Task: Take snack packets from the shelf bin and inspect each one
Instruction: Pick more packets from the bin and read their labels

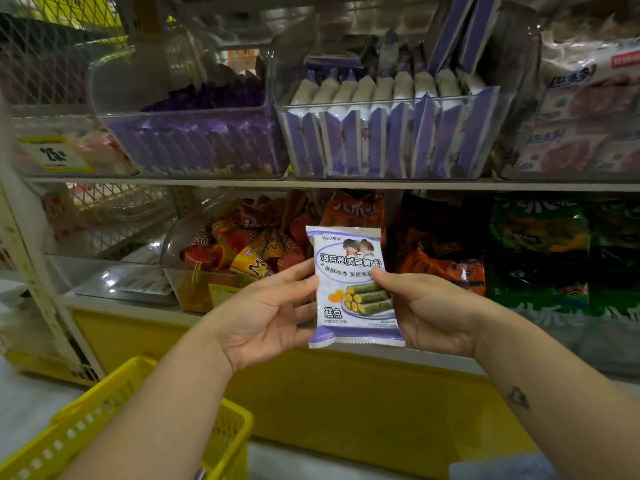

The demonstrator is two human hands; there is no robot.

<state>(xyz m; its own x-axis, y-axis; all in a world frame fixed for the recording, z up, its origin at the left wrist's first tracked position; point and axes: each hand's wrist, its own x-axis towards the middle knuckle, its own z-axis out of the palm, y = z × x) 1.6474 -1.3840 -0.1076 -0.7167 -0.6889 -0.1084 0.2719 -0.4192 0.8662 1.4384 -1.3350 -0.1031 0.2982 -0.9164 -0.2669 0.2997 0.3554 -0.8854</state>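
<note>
A white and purple snack packet [349,271] with pictured seaweed rolls is held upright in front of the lower shelf, its printed front facing me. My left hand [273,310] grips its left edge, thumb on the front. My right hand [429,313] grips its right edge the same way. Above, on the upper shelf, a clear bin [388,168] holds a row of several matching purple and white packets standing on edge.
A second clear bin [194,161] of purple packets stands left of it. The lower shelf holds a bin of orange and red snacks [239,251], orange bags [436,251] and green bags [543,258]. A yellow shopping basket [114,424] sits at bottom left.
</note>
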